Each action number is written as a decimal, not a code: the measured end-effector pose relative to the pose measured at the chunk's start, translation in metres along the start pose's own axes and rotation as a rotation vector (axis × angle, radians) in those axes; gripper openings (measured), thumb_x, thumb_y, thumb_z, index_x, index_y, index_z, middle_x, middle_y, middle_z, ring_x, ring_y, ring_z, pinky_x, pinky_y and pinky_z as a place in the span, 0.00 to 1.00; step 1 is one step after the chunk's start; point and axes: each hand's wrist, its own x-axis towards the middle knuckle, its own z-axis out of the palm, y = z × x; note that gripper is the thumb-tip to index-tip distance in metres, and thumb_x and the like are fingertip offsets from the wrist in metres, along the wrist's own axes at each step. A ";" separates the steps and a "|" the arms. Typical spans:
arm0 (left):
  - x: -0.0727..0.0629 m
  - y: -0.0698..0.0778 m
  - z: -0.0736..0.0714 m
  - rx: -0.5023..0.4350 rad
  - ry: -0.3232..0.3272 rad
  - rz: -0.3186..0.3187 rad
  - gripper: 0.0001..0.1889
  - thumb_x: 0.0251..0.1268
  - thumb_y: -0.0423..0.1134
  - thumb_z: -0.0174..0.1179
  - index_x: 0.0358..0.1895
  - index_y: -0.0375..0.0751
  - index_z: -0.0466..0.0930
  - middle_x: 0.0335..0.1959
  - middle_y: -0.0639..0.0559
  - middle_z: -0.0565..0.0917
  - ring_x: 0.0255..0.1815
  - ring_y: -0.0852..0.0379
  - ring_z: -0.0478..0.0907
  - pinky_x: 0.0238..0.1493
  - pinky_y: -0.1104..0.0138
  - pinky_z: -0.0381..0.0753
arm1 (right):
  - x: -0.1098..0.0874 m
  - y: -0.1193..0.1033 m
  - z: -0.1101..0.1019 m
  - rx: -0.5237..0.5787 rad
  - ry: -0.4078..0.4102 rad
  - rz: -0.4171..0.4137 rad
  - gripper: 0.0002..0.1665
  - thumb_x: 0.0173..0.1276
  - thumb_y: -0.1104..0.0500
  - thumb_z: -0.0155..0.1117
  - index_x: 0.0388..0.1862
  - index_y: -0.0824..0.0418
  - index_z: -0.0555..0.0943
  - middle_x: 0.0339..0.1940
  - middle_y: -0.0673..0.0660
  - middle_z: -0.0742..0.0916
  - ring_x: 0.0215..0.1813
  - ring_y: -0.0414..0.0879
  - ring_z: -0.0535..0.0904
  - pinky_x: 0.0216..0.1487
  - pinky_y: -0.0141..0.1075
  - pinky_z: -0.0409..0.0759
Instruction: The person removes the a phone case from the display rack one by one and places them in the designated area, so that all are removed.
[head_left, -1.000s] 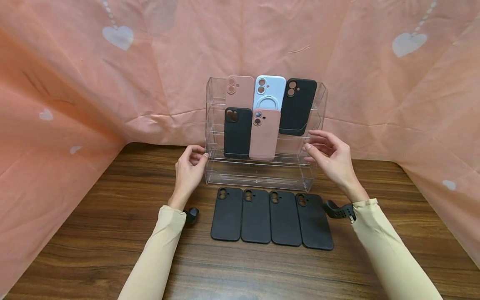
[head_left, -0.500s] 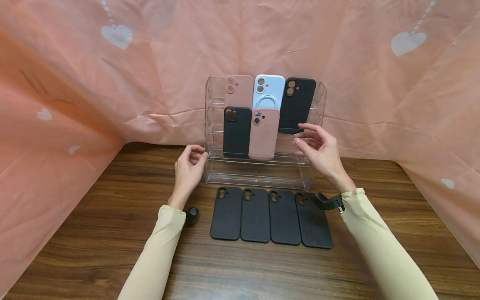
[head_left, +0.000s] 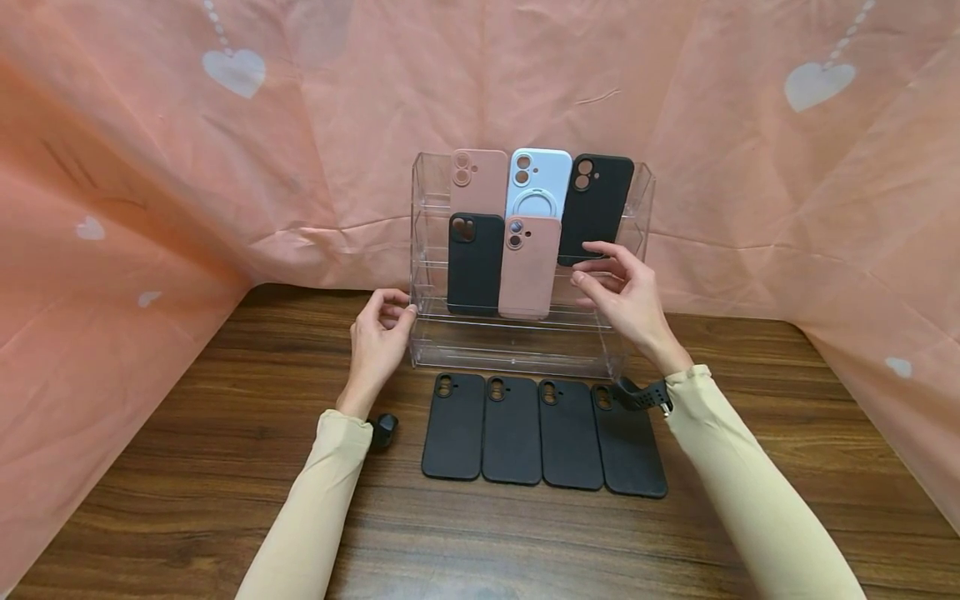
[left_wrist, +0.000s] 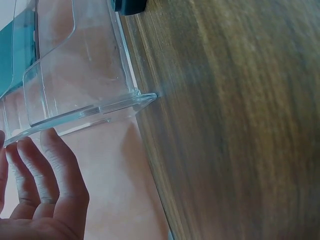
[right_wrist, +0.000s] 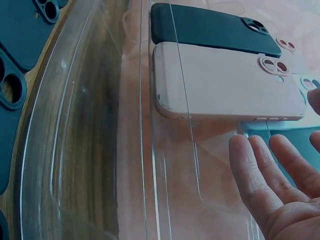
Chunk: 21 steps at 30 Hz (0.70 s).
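A clear acrylic stand (head_left: pixel 525 362) holds phone cases on its tiers. Its upper tier bears a pink case (head_left: pixel 478 187), a white case with a ring (head_left: pixel 537 179) and a black case (head_left: pixel 597 196). In front of them stand a black case (head_left: pixel 476 267) and a pink case (head_left: pixel 530 271). My left hand (head_left: pixel 381 333) touches the stand's left side with its fingertips; the left wrist view shows the bent fingers against the clear side panel (left_wrist: pixel 80 85). My right hand (head_left: pixel 626 296) holds nothing, its parted fingers before the stand, just below the upper black case and right of the front pink one.
Several black phone cases lie in a row on the wooden table (head_left: pixel 480 542) in front of the stand, the rightmost case (head_left: pixel 633 454) slightly turned. Pink cloth (head_left: pixel 337 125) with white hearts hangs behind and at both sides. Black straps circle both wrists.
My right hand has moved left from the stand's right side to in front of its tiers, fingers still parted. The left hand stays at the stand's left side, and the phone cases have not moved.
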 end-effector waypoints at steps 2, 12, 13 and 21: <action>0.000 0.000 0.000 0.000 0.001 0.002 0.09 0.68 0.40 0.64 0.48 0.45 0.82 0.37 0.45 0.89 0.32 0.55 0.82 0.36 0.70 0.76 | 0.002 0.001 0.002 0.010 0.002 0.000 0.29 0.70 0.68 0.65 0.69 0.70 0.72 0.49 0.68 0.85 0.43 0.39 0.90 0.39 0.39 0.89; 0.000 -0.001 0.000 0.006 0.007 -0.003 0.09 0.68 0.41 0.65 0.48 0.46 0.82 0.36 0.46 0.88 0.31 0.58 0.82 0.35 0.71 0.76 | 0.008 0.003 0.012 0.019 0.002 0.038 0.29 0.71 0.65 0.66 0.70 0.66 0.72 0.50 0.64 0.85 0.46 0.40 0.90 0.42 0.39 0.89; 0.000 0.000 0.000 0.002 0.006 -0.002 0.09 0.68 0.41 0.65 0.48 0.46 0.82 0.36 0.45 0.88 0.30 0.58 0.82 0.34 0.71 0.76 | 0.009 0.003 0.013 0.018 0.005 0.042 0.29 0.71 0.65 0.66 0.70 0.66 0.73 0.50 0.64 0.85 0.46 0.40 0.90 0.42 0.39 0.89; 0.000 -0.001 0.001 -0.010 0.002 0.002 0.09 0.68 0.40 0.65 0.48 0.45 0.82 0.35 0.45 0.88 0.28 0.61 0.81 0.32 0.72 0.75 | 0.013 0.001 0.021 0.014 0.025 0.048 0.29 0.71 0.65 0.66 0.70 0.65 0.73 0.54 0.70 0.84 0.45 0.38 0.89 0.42 0.36 0.88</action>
